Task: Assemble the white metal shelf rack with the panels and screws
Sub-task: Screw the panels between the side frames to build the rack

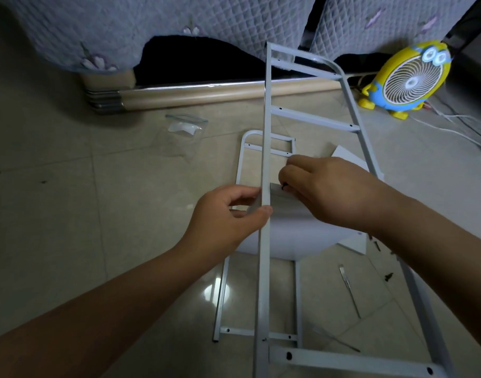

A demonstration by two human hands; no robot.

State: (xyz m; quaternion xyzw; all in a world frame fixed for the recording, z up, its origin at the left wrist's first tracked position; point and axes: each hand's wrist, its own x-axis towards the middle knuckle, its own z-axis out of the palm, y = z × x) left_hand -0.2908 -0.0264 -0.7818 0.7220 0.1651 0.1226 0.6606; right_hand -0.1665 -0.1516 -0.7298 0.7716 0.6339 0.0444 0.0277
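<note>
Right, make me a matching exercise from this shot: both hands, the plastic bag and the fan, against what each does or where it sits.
1 left hand
2 right hand
3 plastic bag
4 fan

A stands far right, near the bed
B pinches a black screw
C grips the side frame
D lies on the floor, far left

Pairs: 1-C, 2-B, 3-D, 4-A

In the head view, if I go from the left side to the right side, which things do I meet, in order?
Clear plastic bag → left hand, gripping the white frame post → right hand, pinching a black screw → yellow fan.
</note>
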